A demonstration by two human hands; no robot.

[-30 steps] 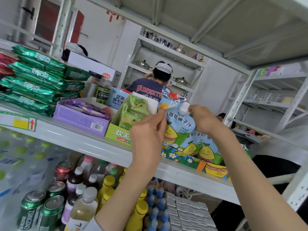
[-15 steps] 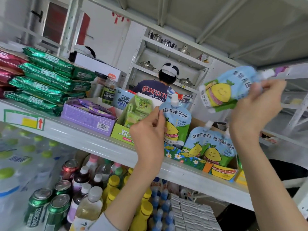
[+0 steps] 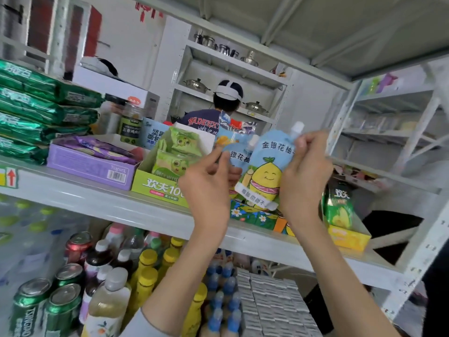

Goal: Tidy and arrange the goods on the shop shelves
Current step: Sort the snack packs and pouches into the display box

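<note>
Far left of the left hand (image 3: 206, 188): green packets (image 3: 36, 105), stacked. Nearer: purple box (image 3: 92, 166), then green box (image 3: 158, 188) just beside the hand, all on the shelf (image 3: 109, 205). Left hand pinches the left edge of the rear pouch (image 3: 239, 154), same as 0.5 s ago. Front pouch (image 3: 266, 171) is now between the 2 hands, upright with a slight tilt, above the printed display box (image 3: 257, 216); 0.5 s ago it's high right, sideways. Right hand (image 3: 303, 181) grips its top right edge under the white spout (image 3: 297, 128). Just right of that hand: green carton (image 3: 337, 207).
</note>
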